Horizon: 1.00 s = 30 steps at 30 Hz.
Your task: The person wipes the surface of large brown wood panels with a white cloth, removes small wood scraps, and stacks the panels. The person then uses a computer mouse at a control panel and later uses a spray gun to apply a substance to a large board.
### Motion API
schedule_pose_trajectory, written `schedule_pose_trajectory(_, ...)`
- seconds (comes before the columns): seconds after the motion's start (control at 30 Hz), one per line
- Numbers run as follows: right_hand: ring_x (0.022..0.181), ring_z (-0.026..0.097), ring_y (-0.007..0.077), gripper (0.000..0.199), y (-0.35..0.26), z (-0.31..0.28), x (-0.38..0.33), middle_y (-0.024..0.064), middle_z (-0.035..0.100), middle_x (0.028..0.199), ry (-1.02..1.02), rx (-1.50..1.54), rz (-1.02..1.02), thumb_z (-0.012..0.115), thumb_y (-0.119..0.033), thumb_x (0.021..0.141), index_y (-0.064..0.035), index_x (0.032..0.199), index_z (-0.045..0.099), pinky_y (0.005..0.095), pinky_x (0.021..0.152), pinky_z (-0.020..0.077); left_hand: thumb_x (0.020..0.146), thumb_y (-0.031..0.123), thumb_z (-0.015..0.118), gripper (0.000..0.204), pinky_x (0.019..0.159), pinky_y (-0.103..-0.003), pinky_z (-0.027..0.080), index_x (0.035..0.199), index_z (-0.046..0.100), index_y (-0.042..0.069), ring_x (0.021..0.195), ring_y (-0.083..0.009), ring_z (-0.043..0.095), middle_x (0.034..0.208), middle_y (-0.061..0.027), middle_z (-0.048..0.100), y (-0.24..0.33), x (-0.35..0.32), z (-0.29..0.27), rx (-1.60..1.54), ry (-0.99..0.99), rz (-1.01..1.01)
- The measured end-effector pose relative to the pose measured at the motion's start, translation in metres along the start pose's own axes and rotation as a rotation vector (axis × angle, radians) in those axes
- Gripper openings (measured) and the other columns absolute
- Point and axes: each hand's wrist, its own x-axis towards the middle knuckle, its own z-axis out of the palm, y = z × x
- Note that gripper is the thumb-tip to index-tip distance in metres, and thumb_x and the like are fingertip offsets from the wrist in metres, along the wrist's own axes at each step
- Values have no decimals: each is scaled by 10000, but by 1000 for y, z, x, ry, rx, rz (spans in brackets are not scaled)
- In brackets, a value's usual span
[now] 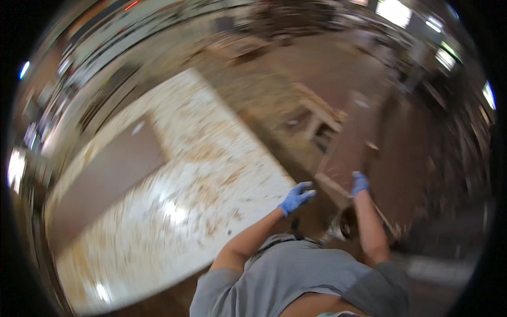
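Two blue-gloved hands out. Left hand [297, 197] grip spread, empty, past edge of shaving-strewn table [174, 190]. Right hand [359, 183] on brown board [354, 148] leaning beside table; grip state unclear, blurred.

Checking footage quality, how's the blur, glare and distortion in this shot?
Head view: motion blur smears everything, including the gloved left hand and right hand; glare patches on the white table; fisheye bends its edges, with a dark rim around.
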Motion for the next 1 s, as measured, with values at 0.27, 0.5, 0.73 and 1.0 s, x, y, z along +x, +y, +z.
schedule_pose_trajectory(0.27,1187,452,255,523,-157,103,130,97,447,1353,-84,-141,-292,444,-381,937,-39,1332,435,391,1001,357,874,118,626,397,855,-262,480,1229,476,23,934,-141,582,994,-73,608,-15,-111,-90,83,803,224)
schedule_pose_trajectory(0.5,912,563,135,235,70,318,4,49,643,995,-900,-711,-462,565,-136,873,-34,1070,642,274,823,444,815,266,687,409,861,-336,471,1167,568,94,993,-215,570,1099,-112,598,-44,-276,-156,440,1512,-15)
schedule_pose_trajectory(0.73,953,605,303,298,170,512,-205,174,643,1012,-1302,-1161,-526,534,-197,816,-129,1075,664,355,845,471,730,371,720,477,941,-408,418,1153,614,180,1132,-334,483,1246,-167,502,6,-312,-288,1085,1615,-84)
schedule_pose_trajectory(1.0,1006,582,332,422,231,667,-282,178,555,1146,-1124,-1738,-978,494,-233,832,-230,1252,535,410,875,463,733,393,666,473,960,-438,371,1157,605,193,1134,-337,464,1204,-158,520,74,-275,-456,1371,1466,-54)
